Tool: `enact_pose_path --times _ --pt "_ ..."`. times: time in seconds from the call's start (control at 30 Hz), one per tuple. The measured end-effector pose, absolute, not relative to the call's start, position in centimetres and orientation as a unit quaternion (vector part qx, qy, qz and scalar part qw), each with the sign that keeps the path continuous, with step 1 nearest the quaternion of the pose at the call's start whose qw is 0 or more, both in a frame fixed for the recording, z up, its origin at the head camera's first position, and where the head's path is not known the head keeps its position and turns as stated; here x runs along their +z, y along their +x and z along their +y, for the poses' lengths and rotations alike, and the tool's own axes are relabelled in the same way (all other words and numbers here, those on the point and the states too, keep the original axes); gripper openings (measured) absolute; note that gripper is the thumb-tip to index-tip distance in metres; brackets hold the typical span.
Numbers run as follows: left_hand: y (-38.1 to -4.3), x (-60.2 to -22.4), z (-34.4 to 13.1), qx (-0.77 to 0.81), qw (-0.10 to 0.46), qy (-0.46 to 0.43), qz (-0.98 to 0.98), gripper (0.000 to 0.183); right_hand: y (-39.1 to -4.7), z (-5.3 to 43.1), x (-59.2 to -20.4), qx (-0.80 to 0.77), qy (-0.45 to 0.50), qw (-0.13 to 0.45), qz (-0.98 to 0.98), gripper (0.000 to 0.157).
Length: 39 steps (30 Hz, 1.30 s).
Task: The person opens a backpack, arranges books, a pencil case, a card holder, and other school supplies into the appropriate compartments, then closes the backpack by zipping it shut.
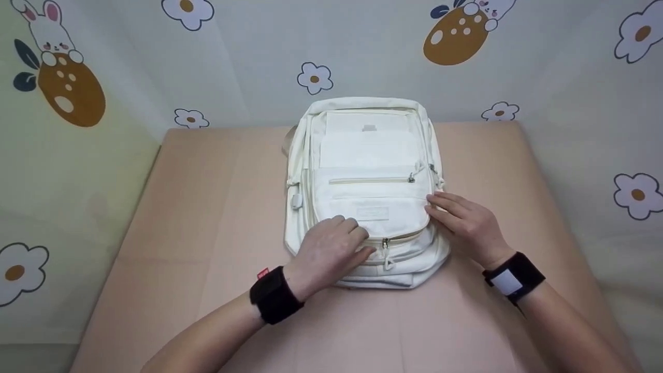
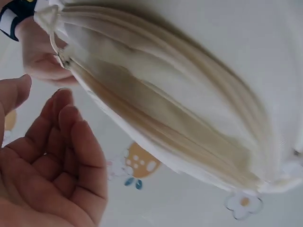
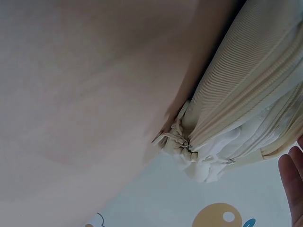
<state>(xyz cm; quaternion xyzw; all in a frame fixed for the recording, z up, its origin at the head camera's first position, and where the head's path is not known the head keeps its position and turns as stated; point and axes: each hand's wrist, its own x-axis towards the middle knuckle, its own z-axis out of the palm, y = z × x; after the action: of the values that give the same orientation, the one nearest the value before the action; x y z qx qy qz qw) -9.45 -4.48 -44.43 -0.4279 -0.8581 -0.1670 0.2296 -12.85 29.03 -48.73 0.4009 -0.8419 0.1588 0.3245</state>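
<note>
A white backpack [image 1: 370,147] lies front side up on the table. Its front pocket [image 2: 165,109] gapes unzipped in the left wrist view, with pale lining inside. The zipper pull [image 1: 386,255] hangs at the lower front. Over the bag's lower left part is my left hand [image 1: 334,248], fingers loosely bent and nothing between them in the left wrist view. My right hand [image 1: 472,227] is at the right side of the bag, its fairly straight fingertips against the pocket's edge. Part of those fingers [image 3: 291,175] shows in the right wrist view.
The pinkish table [image 1: 207,207] extends around the bag. A pale cloth backdrop [image 1: 259,46] printed with flowers and rabbits stands behind and at both sides. A second zipper [image 1: 370,180] crosses the bag's front. Both wrists wear black bands [image 1: 277,295].
</note>
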Motion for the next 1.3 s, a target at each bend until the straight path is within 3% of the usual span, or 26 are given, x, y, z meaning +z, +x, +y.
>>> enact_pose_path --times 0.17,0.47,0.8,1.0,1.1,1.3 --pt "-10.8 -45.5 -7.2 -0.167 0.258 -0.444 -0.841 0.003 -12.7 28.9 -48.7 0.162 0.4 0.324 -0.842 0.031" --pt "-11.5 -46.5 -8.4 -0.145 0.233 -0.459 -0.845 0.003 -12.4 28.8 -48.7 0.163 0.394 0.313 -0.849 0.036" --pt "-11.3 -46.6 -8.1 -0.139 0.234 -0.446 -0.853 0.008 -10.9 27.1 -47.3 0.186 0.36 0.336 -0.85 0.03" --pt "-11.2 -46.5 -8.2 -0.151 0.246 -0.445 -0.848 0.009 -8.7 23.6 -45.8 0.19 0.374 0.341 -0.841 0.014" --pt "-11.2 -46.5 -8.2 -0.148 0.243 -0.442 -0.851 0.009 -7.8 21.7 -45.8 0.162 0.384 0.33 -0.847 0.02" --pt "-11.1 -46.6 -8.1 -0.132 0.233 -0.439 -0.858 0.009 -7.5 18.8 -46.8 0.093 0.356 0.321 -0.873 0.048"
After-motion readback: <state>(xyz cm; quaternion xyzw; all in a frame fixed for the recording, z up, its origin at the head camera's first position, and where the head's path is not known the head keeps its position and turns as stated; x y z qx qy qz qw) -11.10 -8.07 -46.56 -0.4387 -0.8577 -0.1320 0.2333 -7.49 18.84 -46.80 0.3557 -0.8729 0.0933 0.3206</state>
